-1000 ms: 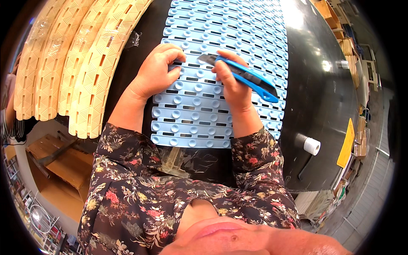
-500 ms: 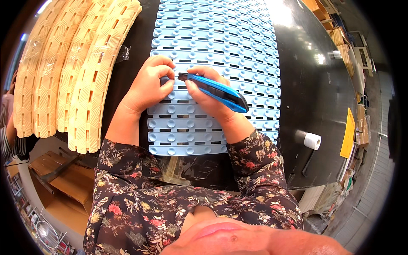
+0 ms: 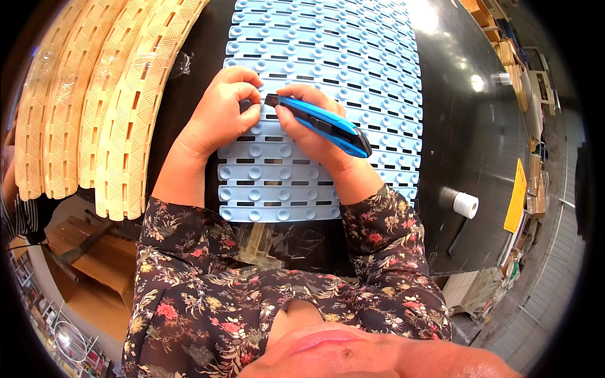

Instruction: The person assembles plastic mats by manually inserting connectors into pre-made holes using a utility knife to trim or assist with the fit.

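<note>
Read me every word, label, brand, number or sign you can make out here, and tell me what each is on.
No text can be read.
Blue utility knife: no legible lettering.
Blue mat: no lettering visible.
Yellow sheet: any marks are too small to read.
Brown box, right: too small and blurred.

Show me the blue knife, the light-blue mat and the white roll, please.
Blue knife [image 3: 324, 123], head view: middle of its handle.
Light-blue mat [image 3: 365, 99], head view: studded surface near its middle.
White roll [image 3: 466, 205], head view: its round end.
</note>
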The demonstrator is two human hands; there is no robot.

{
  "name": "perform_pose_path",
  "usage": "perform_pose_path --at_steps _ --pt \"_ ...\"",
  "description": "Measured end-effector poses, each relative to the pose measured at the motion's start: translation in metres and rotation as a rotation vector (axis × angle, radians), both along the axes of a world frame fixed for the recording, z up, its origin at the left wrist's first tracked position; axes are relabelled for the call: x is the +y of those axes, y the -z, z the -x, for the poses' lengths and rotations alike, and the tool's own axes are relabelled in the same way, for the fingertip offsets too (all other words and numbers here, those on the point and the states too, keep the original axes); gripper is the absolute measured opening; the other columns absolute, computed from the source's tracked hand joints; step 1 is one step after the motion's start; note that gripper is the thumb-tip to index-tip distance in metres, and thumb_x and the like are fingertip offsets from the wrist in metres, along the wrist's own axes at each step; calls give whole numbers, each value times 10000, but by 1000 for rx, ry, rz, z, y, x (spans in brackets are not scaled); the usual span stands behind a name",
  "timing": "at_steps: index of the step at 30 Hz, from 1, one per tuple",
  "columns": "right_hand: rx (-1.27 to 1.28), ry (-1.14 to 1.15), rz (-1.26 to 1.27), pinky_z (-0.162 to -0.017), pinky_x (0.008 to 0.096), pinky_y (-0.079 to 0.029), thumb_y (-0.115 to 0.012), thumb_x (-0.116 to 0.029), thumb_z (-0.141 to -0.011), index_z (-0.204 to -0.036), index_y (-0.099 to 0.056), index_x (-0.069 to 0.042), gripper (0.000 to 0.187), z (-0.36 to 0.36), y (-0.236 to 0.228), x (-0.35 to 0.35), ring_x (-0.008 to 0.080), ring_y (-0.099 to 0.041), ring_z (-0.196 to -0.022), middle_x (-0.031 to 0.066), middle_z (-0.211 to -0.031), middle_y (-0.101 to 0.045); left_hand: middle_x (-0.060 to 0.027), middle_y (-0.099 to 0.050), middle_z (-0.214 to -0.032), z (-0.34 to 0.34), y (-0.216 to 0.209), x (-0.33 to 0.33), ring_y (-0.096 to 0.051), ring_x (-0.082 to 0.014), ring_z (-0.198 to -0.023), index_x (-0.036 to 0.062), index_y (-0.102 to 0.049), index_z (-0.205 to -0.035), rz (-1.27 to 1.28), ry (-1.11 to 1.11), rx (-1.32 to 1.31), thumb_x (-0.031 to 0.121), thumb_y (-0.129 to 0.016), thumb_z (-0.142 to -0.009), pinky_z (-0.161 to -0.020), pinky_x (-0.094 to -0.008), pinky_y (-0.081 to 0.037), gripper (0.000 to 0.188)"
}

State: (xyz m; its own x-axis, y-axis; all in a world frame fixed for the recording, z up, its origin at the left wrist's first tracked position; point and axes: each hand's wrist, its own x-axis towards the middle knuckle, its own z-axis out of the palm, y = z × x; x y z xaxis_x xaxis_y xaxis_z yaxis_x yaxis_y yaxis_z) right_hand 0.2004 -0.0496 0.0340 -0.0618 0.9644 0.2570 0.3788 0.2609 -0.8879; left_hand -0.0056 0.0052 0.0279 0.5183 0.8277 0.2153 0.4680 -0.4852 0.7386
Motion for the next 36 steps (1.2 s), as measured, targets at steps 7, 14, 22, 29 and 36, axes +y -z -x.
perform_pose_path --at_steps 7,14,22,29,36 --pt "-7 -24 37 -708 335 -579 -763 -163 -863 -1074 -704 -95 229 1 -7 -2 242 -736 -764 98 -893 -740 -92 -675 -1099 0 1 1 -616 -292 -1090 10 -687 -767 -22 -10 -9 16 -715 -748 -952 -363 -501 34" --pt "38 6 43 -708 328 -578 -762 -161 -864 -1078 -704 -95 232 -1 1 -2 244 -737 -770 98 -880 -738 -93 -676 -1101 -2 3 1 -614 -290 -1095 12 -688 -766 -21 -8 -27 21 -714 -748 -958 -362 -498 34" --pt "-14 -9 43 -712 323 -576 -762 -171 -865 -1072 -712 -93 227 0 -4 -1 222 -731 -755 96 -890 -741 -77 -663 -1154 2 3 1 -590 -275 -1161 23 -685 -810 1 7 9 29 -715 -780 -1006 -369 -480 43" --pt "2 -13 83 -725 325 -580 -763 -176 -862 -1079 -712 -95 238 -1 -6 -3 226 -736 -771 93 -914 -743 -77 -664 -1142 0 2 0 -590 -274 -1157 22 -683 -805 13 -1 4 24 -711 -779 -1006 -369 -480 39" --pt "32 3 105 -725 331 -582 -759 -176 -863 -1071 -714 -94 228 0 -7 -3 233 -739 -778 99 -920 -745 -79 -665 -1141 2 1 1 -592 -275 -1153 22 -682 -802 2 1 13 25 -711 -777 -1005 -369 -480 39"
